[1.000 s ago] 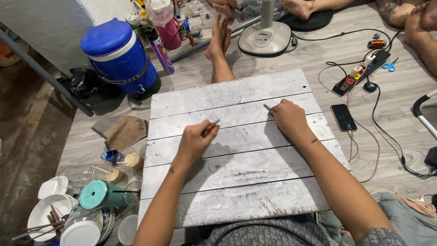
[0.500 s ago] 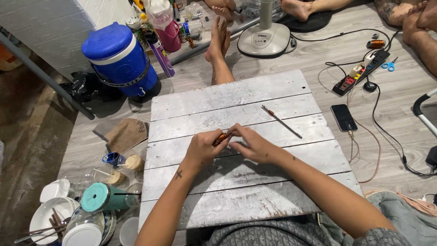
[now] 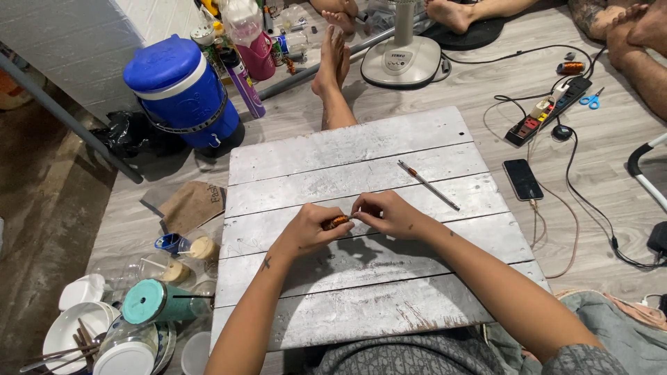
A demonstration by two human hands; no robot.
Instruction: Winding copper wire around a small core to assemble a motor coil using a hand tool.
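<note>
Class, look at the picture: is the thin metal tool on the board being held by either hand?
No, the thin metal tool lies alone on the board, apart from both hands.

Most of the small orange-brown cylindrical piece is buried between the fingers of the left hand and right hand; what it is can't be told. The blue-handled scissors are tiny. The white curved tube frame and other people's bare feet run off the edges.
</note>
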